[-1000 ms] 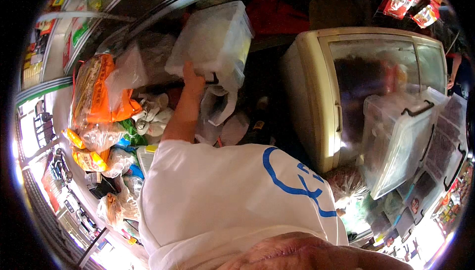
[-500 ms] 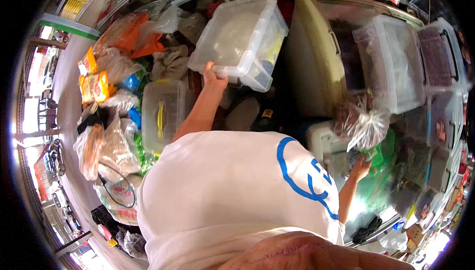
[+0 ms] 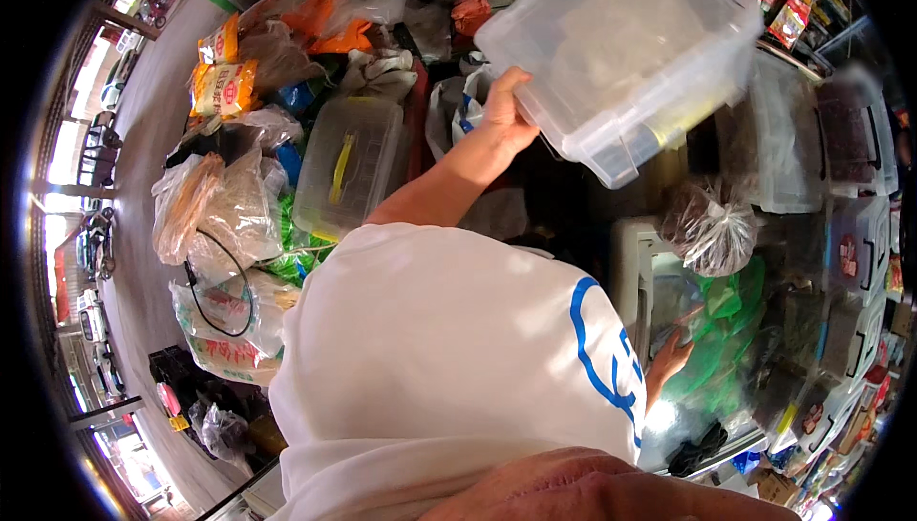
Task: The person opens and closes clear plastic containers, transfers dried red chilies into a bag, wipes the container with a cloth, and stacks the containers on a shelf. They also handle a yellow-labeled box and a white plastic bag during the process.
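L hand (image 3: 508, 117) pinches box (image 3: 611, 53) by 1 edge; lopsided hold, box may tip; R hand (image 3: 672, 357) grip: can't tell

Left forearm (image 3: 435, 177): I see it bare, stretched forward and slanting toward the right.
Left hand (image 3: 509, 115): it is closed in a grip, with fingers curled.
Right forearm (image 3: 655, 385): only a short part is visible to me.
Right hand (image 3: 671, 356): lower than the left; whether it grips, I cannot tell.
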A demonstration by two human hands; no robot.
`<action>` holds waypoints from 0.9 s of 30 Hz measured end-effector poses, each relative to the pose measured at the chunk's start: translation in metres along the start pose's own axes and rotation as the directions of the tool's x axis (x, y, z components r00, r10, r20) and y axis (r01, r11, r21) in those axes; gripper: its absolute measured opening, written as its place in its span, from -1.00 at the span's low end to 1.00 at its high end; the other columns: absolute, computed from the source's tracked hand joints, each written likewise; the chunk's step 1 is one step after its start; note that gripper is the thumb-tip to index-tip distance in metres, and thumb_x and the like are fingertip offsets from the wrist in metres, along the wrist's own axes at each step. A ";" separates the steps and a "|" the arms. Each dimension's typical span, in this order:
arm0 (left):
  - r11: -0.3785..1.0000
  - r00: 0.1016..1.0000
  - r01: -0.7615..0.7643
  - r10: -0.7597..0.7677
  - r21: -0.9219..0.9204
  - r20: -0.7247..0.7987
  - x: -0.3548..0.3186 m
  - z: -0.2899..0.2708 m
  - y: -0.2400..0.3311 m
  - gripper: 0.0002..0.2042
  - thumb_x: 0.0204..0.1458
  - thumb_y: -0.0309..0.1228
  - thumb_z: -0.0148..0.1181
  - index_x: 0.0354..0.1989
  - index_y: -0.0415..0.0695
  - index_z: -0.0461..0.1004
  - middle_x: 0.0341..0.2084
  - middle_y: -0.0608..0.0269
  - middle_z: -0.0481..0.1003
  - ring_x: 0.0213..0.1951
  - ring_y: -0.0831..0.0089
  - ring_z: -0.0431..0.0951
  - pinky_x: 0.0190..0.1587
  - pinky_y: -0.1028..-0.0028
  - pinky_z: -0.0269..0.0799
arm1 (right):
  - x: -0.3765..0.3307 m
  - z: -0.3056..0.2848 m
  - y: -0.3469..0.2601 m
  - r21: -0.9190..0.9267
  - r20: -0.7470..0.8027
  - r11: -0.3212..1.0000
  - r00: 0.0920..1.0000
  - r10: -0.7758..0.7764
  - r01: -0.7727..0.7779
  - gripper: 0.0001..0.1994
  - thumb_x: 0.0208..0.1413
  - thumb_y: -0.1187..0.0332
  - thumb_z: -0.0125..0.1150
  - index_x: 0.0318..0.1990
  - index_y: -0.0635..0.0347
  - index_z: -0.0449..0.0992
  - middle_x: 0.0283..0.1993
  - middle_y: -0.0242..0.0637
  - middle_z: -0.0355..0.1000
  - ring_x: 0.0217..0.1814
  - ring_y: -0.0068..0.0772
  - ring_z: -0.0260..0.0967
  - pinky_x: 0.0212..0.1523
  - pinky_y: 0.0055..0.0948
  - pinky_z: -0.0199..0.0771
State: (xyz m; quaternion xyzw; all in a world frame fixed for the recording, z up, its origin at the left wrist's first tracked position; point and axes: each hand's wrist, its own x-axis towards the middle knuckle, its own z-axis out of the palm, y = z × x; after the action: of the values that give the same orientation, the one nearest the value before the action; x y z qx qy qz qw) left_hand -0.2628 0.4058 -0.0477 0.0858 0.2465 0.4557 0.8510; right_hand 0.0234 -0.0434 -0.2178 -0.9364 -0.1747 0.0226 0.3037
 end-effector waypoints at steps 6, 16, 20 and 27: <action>0.967 0.965 0.240 -0.247 0.086 0.085 0.030 0.030 -0.037 -0.53 -0.18 -0.35 0.04 -0.02 -0.23 0.26 -0.19 0.04 0.39 -0.13 0.14 0.42 0.00 0.09 0.33 | -0.019 -0.011 -0.016 -0.014 0.056 0.998 0.997 0.058 -0.057 -0.49 0.06 0.11 0.06 -0.05 0.47 0.34 -0.15 0.21 0.38 -0.13 0.17 0.35 -0.16 -0.10 0.30; 0.857 0.906 0.332 -0.407 0.393 0.121 0.010 0.076 -0.063 -0.83 -0.08 -0.32 0.01 -0.41 -0.15 0.40 -0.55 0.37 0.38 -0.51 0.58 0.38 -0.49 0.55 0.30 | -0.020 0.000 -0.012 -0.133 -0.006 0.985 0.993 0.115 -0.115 -0.48 0.01 0.08 0.08 -0.10 0.45 0.36 -0.21 0.21 0.38 -0.15 0.20 0.34 -0.17 -0.06 0.30; 0.866 0.903 0.242 -0.366 0.438 0.224 -0.021 0.076 -0.077 -0.85 -0.07 -0.35 0.00 -0.42 -0.15 0.40 -0.59 0.40 0.35 -0.57 0.59 0.35 -0.52 0.54 0.29 | -0.020 -0.002 -0.010 0.034 0.014 0.996 0.996 0.086 -0.086 -0.53 0.01 0.15 0.11 -0.11 0.45 0.36 -0.22 0.11 0.40 -0.18 0.09 0.36 -0.19 -0.18 0.32; 0.868 0.900 0.328 -0.407 0.373 0.155 -0.121 0.056 -0.114 -0.80 -0.08 -0.35 0.00 -0.33 -0.20 0.37 -0.54 0.32 0.37 -0.52 0.56 0.38 -0.48 0.49 0.35 | -0.045 -0.053 -0.002 0.794 0.236 0.508 0.939 0.250 -0.334 -0.65 0.06 0.26 0.16 -0.06 0.31 0.42 -0.18 -0.33 0.43 -0.20 -0.45 0.36 -0.20 -0.45 0.35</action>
State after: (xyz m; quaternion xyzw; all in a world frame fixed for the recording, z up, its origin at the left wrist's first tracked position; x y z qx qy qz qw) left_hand -0.2075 0.2465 -0.0007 0.2337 0.2333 0.2222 0.9174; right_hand -0.0118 -0.0874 -0.1764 -0.6986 0.0031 0.1947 0.6885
